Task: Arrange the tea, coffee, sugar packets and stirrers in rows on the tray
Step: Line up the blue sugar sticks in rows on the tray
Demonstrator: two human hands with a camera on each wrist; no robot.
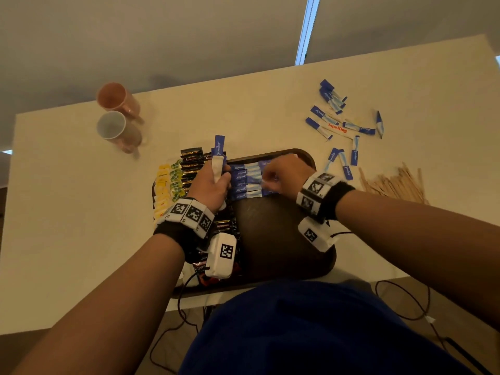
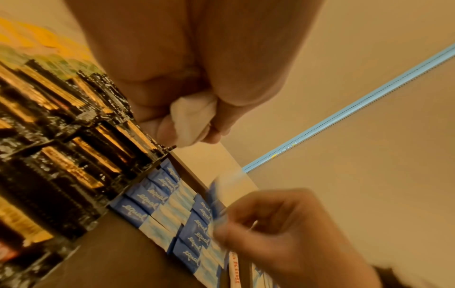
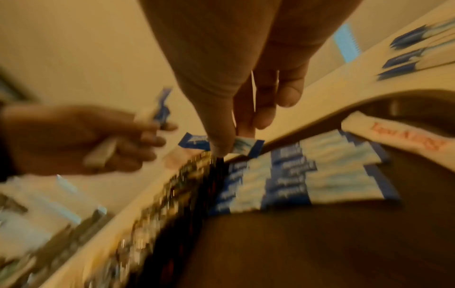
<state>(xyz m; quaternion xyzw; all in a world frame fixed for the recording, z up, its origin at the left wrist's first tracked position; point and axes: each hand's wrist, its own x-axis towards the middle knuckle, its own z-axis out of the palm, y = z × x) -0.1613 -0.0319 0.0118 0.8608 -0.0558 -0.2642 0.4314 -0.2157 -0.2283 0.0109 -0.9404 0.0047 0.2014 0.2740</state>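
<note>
A dark brown tray [image 1: 273, 239] lies in front of me. Its left side holds yellow tea packets [image 1: 163, 185] and black coffee packets [image 1: 191, 161]. At its far end lie rows of blue-and-white sweetener packets [image 1: 246, 182]. My left hand [image 1: 219, 180] grips an upright bundle of sweetener packets [image 1: 218, 151] over the coffee row; their white ends [image 2: 194, 120] show between its fingers. My right hand [image 1: 266, 177] hovers over the blue rows and pinches one sweetener packet [image 3: 243, 145] between thumb and fingers. A white sugar stick [image 3: 393, 134] with red lettering lies at the tray's far edge.
Loose sweetener and sugar packets [image 1: 338, 123] are scattered on the white table at the far right. A pile of wooden stirrers [image 1: 395, 182] lies right of the tray. Two cups [image 1: 116, 115] lie on their sides at the far left. Cables hang off the near table edge.
</note>
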